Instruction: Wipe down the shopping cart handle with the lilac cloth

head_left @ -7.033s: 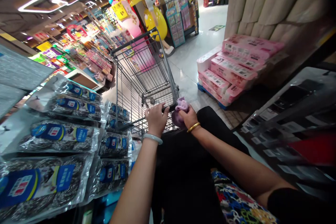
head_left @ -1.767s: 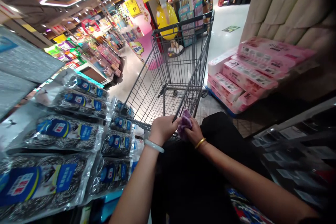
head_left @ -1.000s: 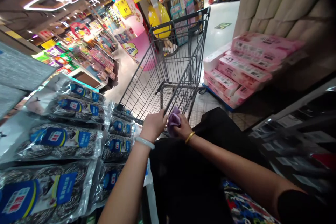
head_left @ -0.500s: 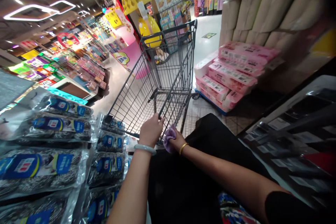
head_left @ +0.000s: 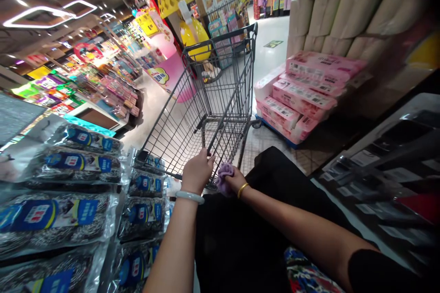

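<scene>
A grey wire shopping cart stands in front of me with nothing in its basket. My left hand, with a pale bangle on the wrist, is closed round the cart's handle. My right hand, with a gold bangle, grips a crumpled purple cloth pressed against the handle just right of the left hand.
Hanging packs of steel scourers fill the shelf at my left. Stacked pink tissue packs sit on a pallet at the right, below a wall of beige rolls. A dark shelf runs along the right. Displays line the aisle ahead.
The cart has swung from left to straight ahead over the frames. The purple cloth in my right hand has slid a little along the handle. Both hands stay on the handle.
</scene>
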A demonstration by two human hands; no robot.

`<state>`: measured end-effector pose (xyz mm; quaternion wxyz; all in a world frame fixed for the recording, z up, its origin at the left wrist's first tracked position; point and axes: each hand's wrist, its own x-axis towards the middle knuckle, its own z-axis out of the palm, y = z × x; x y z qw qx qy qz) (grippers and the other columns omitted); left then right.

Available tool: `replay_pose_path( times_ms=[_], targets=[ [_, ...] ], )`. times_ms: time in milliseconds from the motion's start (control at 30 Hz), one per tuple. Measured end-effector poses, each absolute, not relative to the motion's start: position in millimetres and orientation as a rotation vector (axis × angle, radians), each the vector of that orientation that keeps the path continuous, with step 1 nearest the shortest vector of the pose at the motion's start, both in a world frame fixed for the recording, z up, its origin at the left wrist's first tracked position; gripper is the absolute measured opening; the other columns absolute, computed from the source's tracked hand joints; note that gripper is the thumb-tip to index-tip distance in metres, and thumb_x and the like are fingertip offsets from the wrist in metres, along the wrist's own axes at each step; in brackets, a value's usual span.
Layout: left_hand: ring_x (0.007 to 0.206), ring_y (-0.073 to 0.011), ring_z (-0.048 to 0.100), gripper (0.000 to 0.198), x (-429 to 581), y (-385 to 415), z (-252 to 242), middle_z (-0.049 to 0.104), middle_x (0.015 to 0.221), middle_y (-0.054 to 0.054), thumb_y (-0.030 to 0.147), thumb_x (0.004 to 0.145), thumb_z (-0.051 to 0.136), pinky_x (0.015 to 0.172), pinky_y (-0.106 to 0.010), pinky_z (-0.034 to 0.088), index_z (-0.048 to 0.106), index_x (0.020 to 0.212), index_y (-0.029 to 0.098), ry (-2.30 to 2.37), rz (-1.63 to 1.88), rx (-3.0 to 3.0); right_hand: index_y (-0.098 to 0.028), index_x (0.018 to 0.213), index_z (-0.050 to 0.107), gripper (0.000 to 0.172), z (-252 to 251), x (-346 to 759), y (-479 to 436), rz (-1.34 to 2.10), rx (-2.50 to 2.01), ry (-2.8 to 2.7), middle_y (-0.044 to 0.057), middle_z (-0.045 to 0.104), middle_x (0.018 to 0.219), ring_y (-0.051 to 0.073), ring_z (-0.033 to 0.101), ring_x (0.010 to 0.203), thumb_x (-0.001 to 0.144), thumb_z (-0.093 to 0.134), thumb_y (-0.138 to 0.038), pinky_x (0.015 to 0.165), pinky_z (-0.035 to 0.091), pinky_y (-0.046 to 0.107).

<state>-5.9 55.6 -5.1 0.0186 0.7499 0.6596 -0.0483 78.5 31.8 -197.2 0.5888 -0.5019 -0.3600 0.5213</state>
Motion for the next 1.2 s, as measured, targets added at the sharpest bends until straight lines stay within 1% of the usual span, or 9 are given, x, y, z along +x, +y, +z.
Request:
replay_pose_path(
  times_ms=[100, 267, 433, 633, 733, 833, 967, 1033, 1200],
  targets=[
    [0.095, -0.0262, 0.073, 0.022, -6.1, 52.9, -4.7, 0.077, 0.101, -0.006, 0.04, 0.101, 0.048, 0.073, -0.032, 0.046, 0.058, 0.111, 0.023, 2.049, -0.164, 2.332, -0.022, 0.089, 0.061, 0.026, -184.2, 81.1, 37.4, 1.242, -1.166, -0.786, 0.0, 0.068, 0.082, 0.018, 0.064, 0.078, 0.064, 0.059, -0.025, 0.076, 0.057, 0.033],
    [0.096, -0.0275, 0.073, 0.026, -8.7, 48.0, -4.2, 0.077, 0.102, -0.008, 0.041, 0.102, 0.046, 0.073, -0.033, 0.046, 0.059, 0.114, 0.022, 2.069, -0.196, 2.336, -0.023, 0.1, 0.065, 0.033, -154.3, 90.0, 51.3, 1.177, -1.076, -0.838, 0.001, 0.069, 0.101, 0.019, 0.065, 0.095, 0.067, 0.062, -0.028, 0.089, 0.055, 0.033],
    [0.091, -0.028, 0.073, 0.025, -15.8, 37.8, -5.5, 0.077, 0.095, -0.007, 0.04, 0.102, 0.045, 0.072, -0.034, 0.046, 0.06, 0.112, 0.022, 2.064, -0.219, 2.349, -0.021, 0.097, 0.064, 0.033, -147.9, 95.2, 45.0, 1.23, -1.139, -0.816, 0.002, 0.069, 0.094, 0.019, 0.063, 0.087, 0.065, 0.062, -0.029, 0.084, 0.055, 0.033],
    [0.088, -0.0268, 0.074, 0.028, -25.3, 23.2, -8.0, 0.076, 0.091, -0.009, 0.04, 0.102, 0.042, 0.072, -0.032, 0.046, 0.062, 0.113, 0.022, 2.107, -0.245, 2.405, -0.022, 0.103, 0.063, 0.035, -123.8, 98.1, 49.2, 1.146, -1.011, -0.959, 0.001, 0.069, 0.097, 0.018, 0.063, 0.089, 0.069, 0.063, -0.032, 0.086, 0.055, 0.033],
    [0.086, -0.0275, 0.074, 0.029, -30.3, 14.5, -8.3, 0.075, 0.088, -0.009, 0.041, 0.102, 0.044, 0.072, -0.033, 0.047, 0.062, 0.115, 0.023, 2.106, -0.252, 2.401, -0.022, 0.099, 0.064, 0.035, -129.1, 101.3, 44.8, 1.144, -1.056, -0.988, 0.001, 0.068, 0.093, 0.019, 0.062, 0.086, 0.065, 0.064, -0.031, 0.085, 0.055, 0.035],
    [0.087, -0.029, 0.074, 0.03, -35.4, 6.4, -9.5, 0.076, 0.088, -0.01, 0.042, 0.102, 0.045, 0.075, -0.035, 0.048, 0.062, 0.115, 0.022, 2.084, -0.241, 2.411, -0.021, 0.095, 0.062, 0.033, -136.3, 104.0, 33.5, 1.171, -1.171, -0.957, 0.001, 0.067, 0.087, 0.019, 0.061, 0.082, 0.064, 0.061, -0.03, 0.079, 0.055, 0.034],
    [0.089, -0.0292, 0.074, 0.031, -42.5, -0.9, -10.4, 0.076, 0.09, -0.011, 0.043, 0.102, 0.047, 0.075, -0.034, 0.048, 0.063, 0.116, 0.022, 2.066, -0.209, 2.428, -0.021, 0.107, 0.06, 0.036, -122.5, 104.2, 23.0, 1.124, -1.05, -1.058, 0.003, 0.067, 0.099, 0.019, 0.062, 0.09, 0.073, 0.059, -0.032, 0.083, 0.054, 0.032],
    [0.089, -0.0292, 0.074, 0.033, -45.7, -4.0, -9.5, 0.076, 0.089, -0.011, 0.045, 0.102, 0.047, 0.075, -0.034, 0.048, 0.064, 0.117, 0.022, 2.053, -0.187, 2.432, -0.02, 0.108, 0.061, 0.036, -117.7, 103.2, 21.2, 1.077, -1.009, -1.119, 0.004, 0.066, 0.103, 0.019, 0.062, 0.092, 0.074, 0.061, -0.032, 0.086, 0.054, 0.033],
    [0.086, -0.03, 0.074, 0.044, -51.6, -13.9, -6.5, 0.076, 0.088, -0.011, 0.057, 0.101, 0.044, 0.072, -0.034, 0.048, 0.065, 0.116, 0.021, 2.033, -0.174, 2.438, -0.02, 0.099, 0.06, 0.031, -135.8, 107.0, 15.9, 1.055, -1.129, -1.129, 0.003, 0.064, 0.092, 0.019, 0.059, 0.086, 0.071, 0.061, -0.033, 0.083, 0.053, 0.035]
  ],
)
